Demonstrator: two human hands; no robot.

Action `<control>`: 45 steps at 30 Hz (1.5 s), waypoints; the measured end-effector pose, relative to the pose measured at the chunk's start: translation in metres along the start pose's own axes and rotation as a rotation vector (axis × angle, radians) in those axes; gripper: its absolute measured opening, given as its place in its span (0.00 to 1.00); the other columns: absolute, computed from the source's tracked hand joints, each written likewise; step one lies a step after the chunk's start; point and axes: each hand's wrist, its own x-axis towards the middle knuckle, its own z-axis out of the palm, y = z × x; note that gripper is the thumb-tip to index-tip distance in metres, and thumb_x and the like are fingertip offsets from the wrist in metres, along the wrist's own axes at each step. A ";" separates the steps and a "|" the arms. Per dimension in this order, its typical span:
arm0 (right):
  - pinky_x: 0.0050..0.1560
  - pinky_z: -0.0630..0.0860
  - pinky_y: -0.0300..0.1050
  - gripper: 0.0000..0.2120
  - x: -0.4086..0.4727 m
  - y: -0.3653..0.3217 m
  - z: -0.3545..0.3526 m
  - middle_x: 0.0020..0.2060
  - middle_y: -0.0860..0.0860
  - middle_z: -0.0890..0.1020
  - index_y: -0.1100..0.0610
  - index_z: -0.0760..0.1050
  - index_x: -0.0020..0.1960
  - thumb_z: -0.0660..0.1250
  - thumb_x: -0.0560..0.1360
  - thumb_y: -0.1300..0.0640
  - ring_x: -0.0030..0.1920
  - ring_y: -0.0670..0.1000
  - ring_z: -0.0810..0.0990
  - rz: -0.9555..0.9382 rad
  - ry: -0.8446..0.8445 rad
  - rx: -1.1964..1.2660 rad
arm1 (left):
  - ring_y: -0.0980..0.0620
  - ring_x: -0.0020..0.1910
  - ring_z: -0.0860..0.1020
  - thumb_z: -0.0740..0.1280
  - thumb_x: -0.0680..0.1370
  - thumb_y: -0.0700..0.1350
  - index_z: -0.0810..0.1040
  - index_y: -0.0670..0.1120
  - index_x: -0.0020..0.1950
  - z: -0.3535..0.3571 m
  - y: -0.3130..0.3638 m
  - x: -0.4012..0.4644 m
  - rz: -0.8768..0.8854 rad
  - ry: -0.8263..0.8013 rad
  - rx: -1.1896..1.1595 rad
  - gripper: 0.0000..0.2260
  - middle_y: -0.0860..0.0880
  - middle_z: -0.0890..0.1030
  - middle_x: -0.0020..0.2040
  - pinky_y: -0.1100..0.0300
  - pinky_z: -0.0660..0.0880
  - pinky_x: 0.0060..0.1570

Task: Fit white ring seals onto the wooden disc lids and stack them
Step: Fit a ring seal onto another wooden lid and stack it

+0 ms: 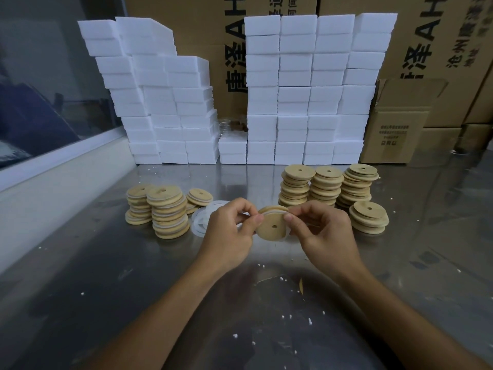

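A wooden disc lid (272, 225) with a centre hole is held on edge above the steel table (133, 276). My left hand (229, 231) pinches its left rim and my right hand (322, 231) pinches its right rim. A white ring seal (286, 231) is partly stretched around the lid's edge under my fingers. Loose white ring seals (200, 220) lie on the table behind my left hand. Stacks of lids with seals (168, 214) stand at the left. Stacks of bare wooden lids (325, 188) stand at the right.
White foam blocks (306, 102) are piled along the back, with cardboard boxes (394, 129) behind and to the right. A window ledge (53, 182) runs along the left. Small white crumbs are scattered on the table near me.
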 end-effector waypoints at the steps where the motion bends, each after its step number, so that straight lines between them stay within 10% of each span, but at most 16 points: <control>1: 0.41 0.80 0.37 0.02 0.000 0.000 -0.001 0.35 0.48 0.85 0.59 0.82 0.43 0.73 0.73 0.64 0.37 0.46 0.84 0.000 0.000 0.001 | 0.56 0.36 0.81 0.70 0.76 0.37 0.77 0.49 0.37 0.000 0.001 0.000 0.023 0.015 0.005 0.10 0.52 0.81 0.34 0.60 0.80 0.39; 28: 0.42 0.82 0.50 0.08 0.000 -0.002 -0.002 0.36 0.42 0.85 0.52 0.82 0.41 0.74 0.72 0.64 0.37 0.45 0.83 -0.001 -0.105 -0.160 | 0.58 0.41 0.80 0.73 0.72 0.37 0.76 0.57 0.35 -0.001 0.009 -0.005 0.172 0.016 0.154 0.16 0.58 0.81 0.40 0.70 0.74 0.43; 35: 0.44 0.82 0.40 0.03 0.000 0.004 0.000 0.38 0.44 0.86 0.54 0.83 0.45 0.75 0.73 0.61 0.41 0.43 0.85 0.028 -0.114 -0.074 | 0.50 0.42 0.83 0.72 0.73 0.36 0.79 0.51 0.36 -0.002 0.005 -0.002 -0.042 0.070 -0.044 0.11 0.50 0.84 0.39 0.43 0.81 0.44; 45: 0.42 0.83 0.41 0.04 0.004 -0.003 -0.005 0.35 0.56 0.86 0.61 0.83 0.42 0.73 0.72 0.68 0.38 0.52 0.86 0.184 -0.126 0.139 | 0.47 0.43 0.84 0.71 0.75 0.35 0.80 0.51 0.35 0.000 0.005 -0.003 -0.151 0.044 -0.189 0.13 0.48 0.85 0.42 0.45 0.83 0.42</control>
